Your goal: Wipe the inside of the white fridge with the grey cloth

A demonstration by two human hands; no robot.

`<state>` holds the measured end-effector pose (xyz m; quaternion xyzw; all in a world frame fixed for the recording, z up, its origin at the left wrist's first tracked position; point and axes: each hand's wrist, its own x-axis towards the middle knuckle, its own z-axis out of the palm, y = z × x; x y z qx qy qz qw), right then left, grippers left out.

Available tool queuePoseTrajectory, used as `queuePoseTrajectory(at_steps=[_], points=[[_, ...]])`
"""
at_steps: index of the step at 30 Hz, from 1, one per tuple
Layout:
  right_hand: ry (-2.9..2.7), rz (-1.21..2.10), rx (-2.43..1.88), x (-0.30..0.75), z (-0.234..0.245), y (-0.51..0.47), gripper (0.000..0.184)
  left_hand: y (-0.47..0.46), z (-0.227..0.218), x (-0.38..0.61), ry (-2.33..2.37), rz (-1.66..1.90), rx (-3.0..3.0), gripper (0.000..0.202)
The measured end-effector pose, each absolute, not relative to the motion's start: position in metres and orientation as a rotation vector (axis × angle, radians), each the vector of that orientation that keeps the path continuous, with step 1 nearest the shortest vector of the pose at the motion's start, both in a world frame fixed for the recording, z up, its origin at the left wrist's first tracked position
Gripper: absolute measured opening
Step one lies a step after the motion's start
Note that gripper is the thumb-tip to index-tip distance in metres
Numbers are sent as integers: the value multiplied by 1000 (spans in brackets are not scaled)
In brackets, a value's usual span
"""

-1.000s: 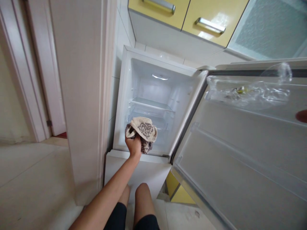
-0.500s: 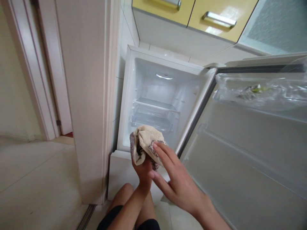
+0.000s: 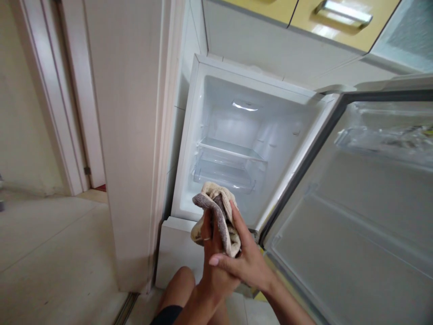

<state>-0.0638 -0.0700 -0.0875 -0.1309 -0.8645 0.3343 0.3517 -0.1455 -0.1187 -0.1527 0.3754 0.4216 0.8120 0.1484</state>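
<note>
A beige and grey-brown cloth [image 3: 211,193], bunched and folded, is held in front of the open fridge [image 3: 184,158]. My left hand [image 3: 214,259] is closed on the cloth from below, its fingers partly covered by the folds. Against the cloth's right side lie the fingers of my right hand [image 3: 248,255], with the thumb resting over the left hand. Both hands grip the cloth. Behind it, inside the fridge, are a glass shelf [image 3: 230,148] and a clear plastic drawer [image 3: 221,176].
On the right the fridge door [image 3: 365,198] stands wide open, with a plastic-wrapped door shelf [image 3: 382,140] at its top. A door frame [image 3: 131,135] rises close on the left. Yellow cabinets [image 3: 345,27] hang above. My knee [image 3: 182,280] is below the fridge's front.
My right hand has closed in on the cloth, which is now turned and folded differently between both hands. The view has shifted, so the fridge appears further right.
</note>
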Motion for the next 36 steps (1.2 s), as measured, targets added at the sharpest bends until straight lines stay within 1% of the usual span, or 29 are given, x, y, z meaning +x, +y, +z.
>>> queuePoseTrajectory(at_steps=[1, 3, 6, 7, 10, 13, 16, 18, 21, 23, 26, 28, 31, 36], points=[[-2163, 892, -370, -66, -87, -69, 115, -124, -155, -147, 1258, 2306, 1173, 92], [-1995, 928, -433, -70, -86, -68, 98, -133, -162, -149, 1281, 2261, 1338, 96], [-1734, 979, -573, -77, -87, -63, 68, -141, -170, -154, 1096, 2245, 1382, 96], [-1641, 1006, -626, -79, -89, -61, 61, -142, -171, -157, 1036, 2233, 1379, 95], [-1354, 1116, -735, -89, -98, -53, 52, -141, -170, -168, 1001, 2214, 1328, 88], [-1146, 1235, -789, -103, -107, -49, 41, -139, -169, -182, 1167, 2264, 1184, 75], [-1063, 1347, -842, -116, -113, -48, 30, -139, -172, -194, 1386, 2252, 1061, 60], [-1022, 1395, -892, -123, -116, -49, 31, -138, -177, -200, 1487, 2184, 1049, 59], [-993, 1455, -960, -130, -121, -51, 38, -135, -186, -203, 1525, 2094, 972, 71], [-986, 1552, -928, -133, -124, -52, 39, -130, -191, -205, 1467, 2085, 807, 77], [-972, 1688, -833, -138, -128, -52, 40, -125, -191, -209, 1266, 2045, 635, 78], [-993, 1721, -806, -141, -129, -50, 45, -124, -185, -213, 1161, 2034, 586, 77], [-1105, 1720, -789, -147, -131, -46, 54, -126, -172, -219, 1131, 2103, 500, 71], [-1382, 1518, -803, -161, -134, -39, 55, -133, -156, -234, 1097, 2183, 349, 58]])
